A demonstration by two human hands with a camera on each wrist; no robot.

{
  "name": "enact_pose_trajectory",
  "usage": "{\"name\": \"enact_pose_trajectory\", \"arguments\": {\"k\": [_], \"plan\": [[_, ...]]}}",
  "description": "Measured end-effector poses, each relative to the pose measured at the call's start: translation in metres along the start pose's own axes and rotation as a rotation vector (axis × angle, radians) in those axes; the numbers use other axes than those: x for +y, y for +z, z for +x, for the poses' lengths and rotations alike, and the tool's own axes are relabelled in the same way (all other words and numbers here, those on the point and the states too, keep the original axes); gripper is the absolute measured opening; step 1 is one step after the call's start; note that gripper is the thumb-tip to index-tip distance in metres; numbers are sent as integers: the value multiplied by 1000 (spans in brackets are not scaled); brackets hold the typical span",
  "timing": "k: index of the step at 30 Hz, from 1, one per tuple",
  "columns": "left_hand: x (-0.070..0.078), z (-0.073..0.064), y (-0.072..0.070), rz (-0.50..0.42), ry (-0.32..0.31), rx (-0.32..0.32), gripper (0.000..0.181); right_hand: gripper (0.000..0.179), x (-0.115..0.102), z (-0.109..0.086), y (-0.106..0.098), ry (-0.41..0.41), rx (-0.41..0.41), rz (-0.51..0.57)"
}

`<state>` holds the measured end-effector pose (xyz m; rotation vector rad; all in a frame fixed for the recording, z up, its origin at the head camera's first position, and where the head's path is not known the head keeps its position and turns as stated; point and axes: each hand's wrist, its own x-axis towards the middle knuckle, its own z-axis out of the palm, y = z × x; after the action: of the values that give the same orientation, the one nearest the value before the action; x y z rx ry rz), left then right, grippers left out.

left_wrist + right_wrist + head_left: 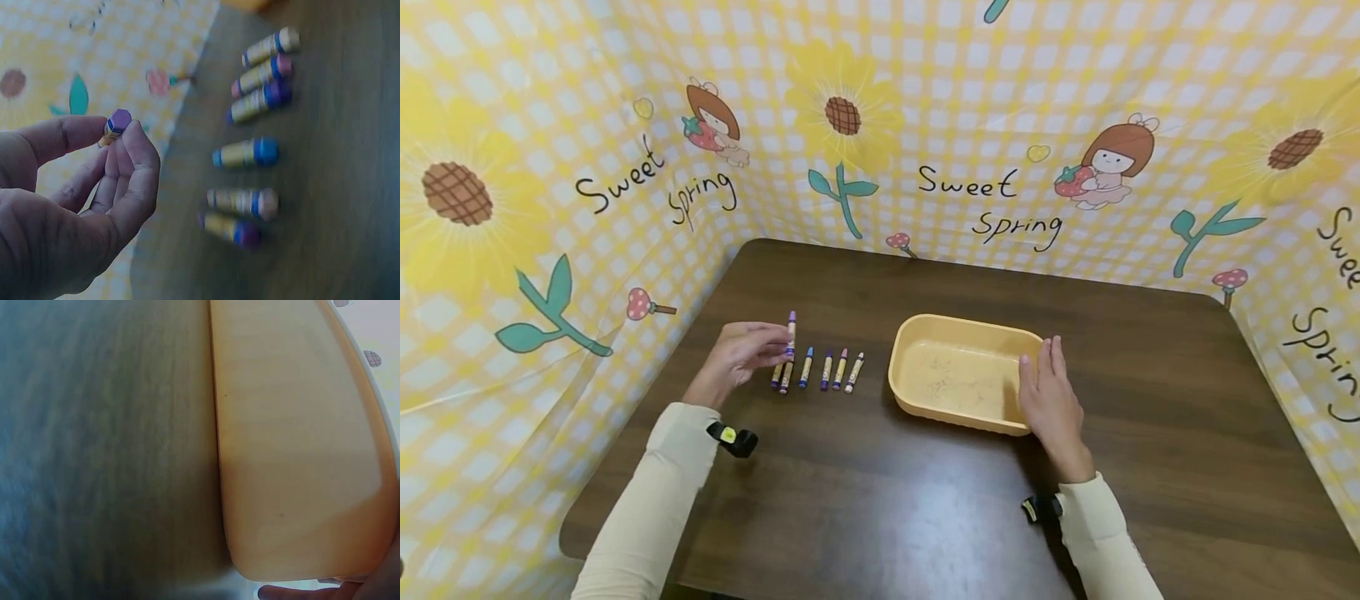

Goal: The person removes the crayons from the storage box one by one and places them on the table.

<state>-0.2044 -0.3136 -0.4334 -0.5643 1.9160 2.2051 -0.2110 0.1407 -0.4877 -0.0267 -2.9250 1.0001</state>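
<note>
My left hand (747, 357) pinches a purple crayon (792, 327) between thumb and fingertips, upright above the other crayons. Its purple end (120, 119) faces the camera in the left wrist view. On the table under and beside that hand lie several more crayons in a row, among them a blue crayon (247, 154) and a pink-tipped crayon (265, 75). With the thumb over the rim and the fingers along the outside, my right hand (1054, 400) holds the right end of a yellow plastic bin (958, 419). No crayon shows inside the bin.
The dark wooden table (880, 508) carries the crayons left of the bin. A yellow checked cloth (985, 100) with flower prints surrounds its back and sides. Each wrist wears a black strap, such as the left strap (741, 443).
</note>
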Motion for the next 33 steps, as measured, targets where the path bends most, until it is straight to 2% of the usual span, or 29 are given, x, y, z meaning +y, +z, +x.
{"name": "enact_pose_trajectory", "arguments": {"k": [4, 10, 14, 21, 27, 30, 33], "plan": [[-7, 5, -16, 117, -9, 77, 7, 72, 1, -4, -5, 18, -10, -6], [-23, 4, -27, 336, -17, 159, 26, 72, 5, -13, -8, 47, -31, -15], [-30, 2, -25, 460, 8, 160, 24, 72, 7, -17, -9, 57, -28, -20], [-33, 0, -20, 681, 64, 177, 15, 73, 9, -19, -5, 72, -32, -28], [-32, 0, -24, 914, 39, 168, 22, 71, 5, -21, -1, 73, -30, -21], [-29, -8, -24, 1038, 111, 183, 29, 70, 5, -21, 2, 62, -17, -36], [-28, -17, -18, 1057, 292, 262, 32, 70, 4, -21, 6, 43, 1, -54]]}}
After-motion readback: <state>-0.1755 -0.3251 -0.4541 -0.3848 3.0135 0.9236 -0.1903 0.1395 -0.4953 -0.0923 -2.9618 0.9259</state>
